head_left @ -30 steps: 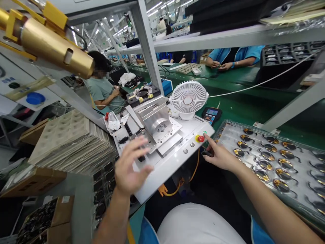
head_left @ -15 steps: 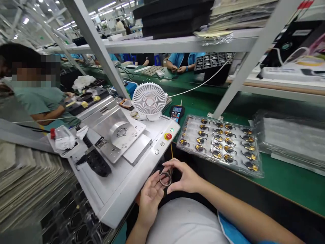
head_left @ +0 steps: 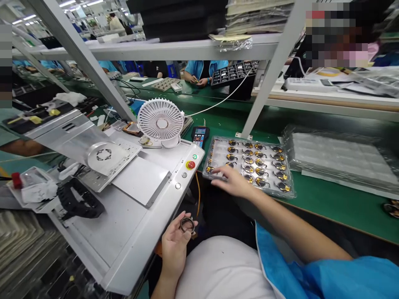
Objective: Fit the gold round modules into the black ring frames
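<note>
A dark metal ring, like a watch case (head_left: 182, 226), is held upright in the fingertips of my left hand (head_left: 173, 246), in front of my body. My right hand (head_left: 234, 182) reaches over the front left of a clear plastic tray (head_left: 222, 150), fingers apart and nothing visible in them. Close to its fingertips, in a front corner of the tray, lies a small round black part with gold film (head_left: 210, 170). Several similar round parts (head_left: 260, 170) with thin dark tails lie in rows in the tray.
On my left stands a white machine with a metal fixture (head_left: 104, 155), a red stop button (head_left: 190, 165) and a black strap-like piece (head_left: 79, 197). A white fan (head_left: 161, 120) and a keypad device (head_left: 200, 136) stand behind. Stacked clear trays (head_left: 339, 160) lie right. Co-workers sit across the bench.
My right hand has left the ring and moved forward and right to the tray. My left hand keeps the ring. The view has turned to the right.
</note>
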Motion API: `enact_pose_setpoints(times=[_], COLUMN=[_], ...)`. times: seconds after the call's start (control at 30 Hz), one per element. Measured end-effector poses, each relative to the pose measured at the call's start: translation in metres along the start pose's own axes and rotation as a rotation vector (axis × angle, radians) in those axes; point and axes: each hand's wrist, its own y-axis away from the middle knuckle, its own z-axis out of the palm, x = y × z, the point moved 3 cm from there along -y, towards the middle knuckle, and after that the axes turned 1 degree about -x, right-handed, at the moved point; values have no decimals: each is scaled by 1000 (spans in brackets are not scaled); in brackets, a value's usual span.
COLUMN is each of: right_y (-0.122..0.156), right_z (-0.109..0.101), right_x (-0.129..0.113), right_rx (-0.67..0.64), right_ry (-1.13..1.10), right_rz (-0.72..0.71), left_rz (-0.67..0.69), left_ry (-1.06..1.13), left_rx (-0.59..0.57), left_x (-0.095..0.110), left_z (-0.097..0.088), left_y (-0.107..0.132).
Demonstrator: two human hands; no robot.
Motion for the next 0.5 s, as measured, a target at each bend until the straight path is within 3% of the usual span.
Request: enact_pose_setpoints(times=[0.1, 0.17, 0.37, 0.5], right_y=[-23, -34, -55, -72], right_z=[-38, -41, 7, 16], right_x=[34, 37, 2, 3], right_rx=[44, 6, -176, -189], right_ry=[202, 248, 349, 353], right_rz=[200, 195, 69, 89], left_rz=[-2, 12, 72, 64], left_ry=[-1, 4, -25, -46], left_rx=[13, 20, 56, 84], left_x=[-2, -4, 1, 6], left_z=[-7, -7, 4, 6], left_y=[2, 1, 4, 12])
